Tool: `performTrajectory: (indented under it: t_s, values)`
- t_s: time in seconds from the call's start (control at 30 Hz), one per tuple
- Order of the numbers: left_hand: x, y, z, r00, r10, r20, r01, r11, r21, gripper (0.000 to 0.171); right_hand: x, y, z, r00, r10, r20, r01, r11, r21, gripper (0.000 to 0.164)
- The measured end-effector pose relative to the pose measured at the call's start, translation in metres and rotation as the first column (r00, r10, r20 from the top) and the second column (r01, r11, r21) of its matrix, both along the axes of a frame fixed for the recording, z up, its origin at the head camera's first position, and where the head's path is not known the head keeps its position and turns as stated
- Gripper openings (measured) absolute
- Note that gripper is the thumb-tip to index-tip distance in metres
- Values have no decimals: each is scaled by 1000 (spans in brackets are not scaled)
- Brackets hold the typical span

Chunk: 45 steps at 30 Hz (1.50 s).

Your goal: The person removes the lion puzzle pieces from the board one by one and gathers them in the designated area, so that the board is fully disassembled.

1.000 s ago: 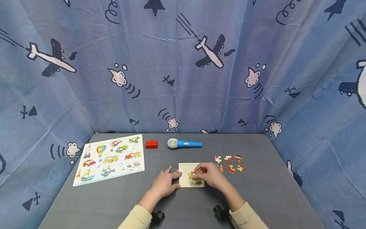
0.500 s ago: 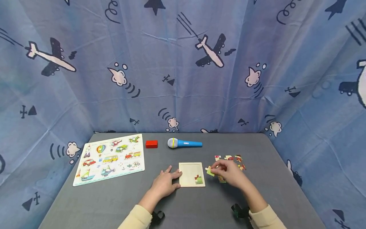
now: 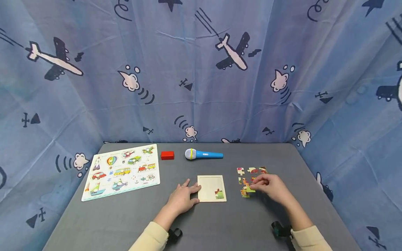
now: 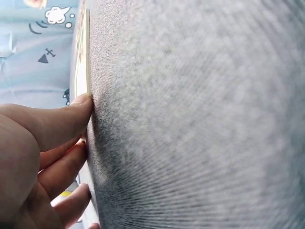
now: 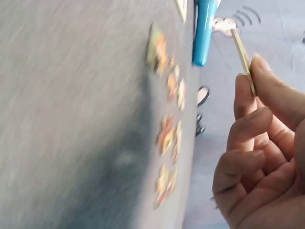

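My right hand (image 3: 272,188) pinches a green-and-yellow jigsaw piece (image 3: 250,189) between thumb and forefinger. In the right wrist view this thin piece (image 5: 242,55) is seen edge-on, above the table, with the other fingers curled beneath. Several loose jigsaw pieces (image 3: 240,171) lie in rows around and behind that hand, which partly hides them. My left hand (image 3: 183,197) rests with spread fingers at the left edge of a pale square puzzle tray (image 3: 205,186); the thumb (image 4: 78,112) touches the tray's edge in the left wrist view. One green-and-red piece (image 3: 219,194) sits in the tray's lower right corner.
A picture board (image 3: 125,181) of vehicles lies at the left of the grey table (image 3: 201,230). Along the back are a red block (image 3: 167,155) and a blue toy microphone (image 3: 208,154). A patterned blue curtain (image 3: 176,87) hangs behind the table.
My right hand has lifted the green-and-yellow piece away from the tray and carried it right, over the loose pieces. My left hand stays at the tray's edge.
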<state>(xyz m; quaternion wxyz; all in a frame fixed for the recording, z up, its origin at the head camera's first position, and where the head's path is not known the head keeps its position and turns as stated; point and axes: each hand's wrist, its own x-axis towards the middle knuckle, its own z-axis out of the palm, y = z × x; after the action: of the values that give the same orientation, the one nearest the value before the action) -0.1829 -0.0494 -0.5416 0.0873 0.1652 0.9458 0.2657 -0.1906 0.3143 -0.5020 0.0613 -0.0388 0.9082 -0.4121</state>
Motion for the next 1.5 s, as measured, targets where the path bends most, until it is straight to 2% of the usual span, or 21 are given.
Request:
performTrajectory:
  t_s: [0.2, 0.33, 0.7, 1.1, 1.3, 1.5]
  values:
    - [0, 0, 2, 1000, -4, 1, 4, 1000, -1, 53, 0, 18, -10, 995, -81, 54, 79, 996, 51, 28]
    - [-1, -1, 0, 1000, -8, -4, 8, 1000, -7, 53, -1, 23, -17, 991, -106, 84, 99, 992, 81, 25]
    - [0, -1, -1, 1000, -11, -2, 11, 1000, -8, 53, -5, 30, -33, 993, -104, 54, 92, 978, 188, 21]
    - [0, -1, 1, 1000, -5, -8, 5, 1000, 0, 53, -7, 27, -30, 989, -145, 7, 138, 957, 253, 19]
    - [0, -1, 2, 1000, -4, -10, 4, 1000, 4, 53, -7, 21, -18, 984, -175, -25, 175, 950, 260, 23]
    - [2, 0, 2, 1000, -15, -22, 15, 1000, 7, 52, -4, 7, -3, 988, -150, -39, 155, 966, 207, 22]
